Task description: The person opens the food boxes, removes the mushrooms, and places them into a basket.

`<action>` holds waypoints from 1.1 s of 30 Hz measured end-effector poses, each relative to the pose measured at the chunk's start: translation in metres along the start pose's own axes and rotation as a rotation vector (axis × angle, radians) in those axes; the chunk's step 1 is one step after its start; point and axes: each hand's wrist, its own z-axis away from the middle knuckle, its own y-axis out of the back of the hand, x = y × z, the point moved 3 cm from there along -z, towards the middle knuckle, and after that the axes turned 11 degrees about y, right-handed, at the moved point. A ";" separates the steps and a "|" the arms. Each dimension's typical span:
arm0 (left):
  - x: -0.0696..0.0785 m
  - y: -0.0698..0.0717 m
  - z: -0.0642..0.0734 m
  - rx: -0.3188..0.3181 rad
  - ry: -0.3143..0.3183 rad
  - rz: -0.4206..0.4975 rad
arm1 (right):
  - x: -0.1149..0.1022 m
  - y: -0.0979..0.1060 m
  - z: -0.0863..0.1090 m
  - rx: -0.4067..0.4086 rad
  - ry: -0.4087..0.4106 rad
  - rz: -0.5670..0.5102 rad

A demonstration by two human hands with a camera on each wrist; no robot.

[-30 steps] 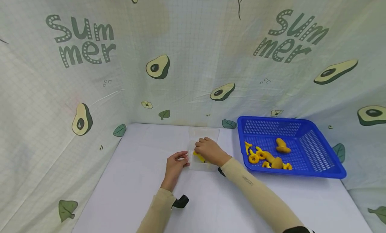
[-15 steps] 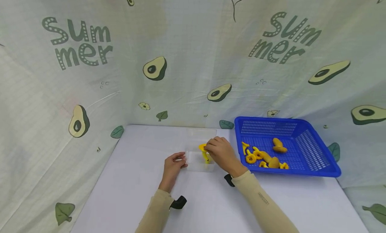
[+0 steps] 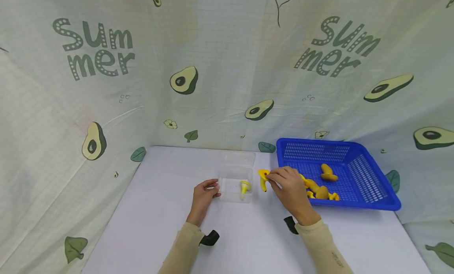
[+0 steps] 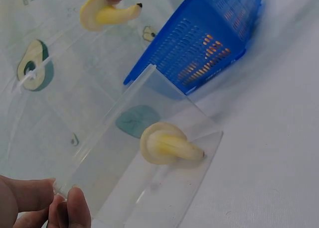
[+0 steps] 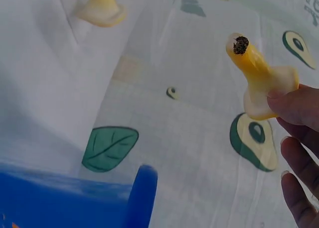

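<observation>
My right hand pinches a yellow mushroom by its cap, raised between a clear plastic box and a blue basket. In the right wrist view, the held mushroom shows a dark tip on its stem, with the thumb pressed against its cap. My left hand pinches the left edge of the clear plastic box. Inside that box lies another yellow mushroom, also visible in the left wrist view as a pale-capped mushroom.
The blue basket stands at the right with several yellow and brown mushrooms inside; a brown mushroom lies near its middle. Behind the box its clear lid lies open. A patterned curtain closes off the table's back.
My right hand has lifted a yellow mushroom out of the box and carried it right, toward the basket. Another mushroom now shows in the box. My left hand has stayed at the box's edge.
</observation>
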 end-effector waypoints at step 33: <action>-0.002 0.000 -0.002 0.001 -0.014 -0.012 | 0.068 0.073 0.057 0.059 -0.212 0.192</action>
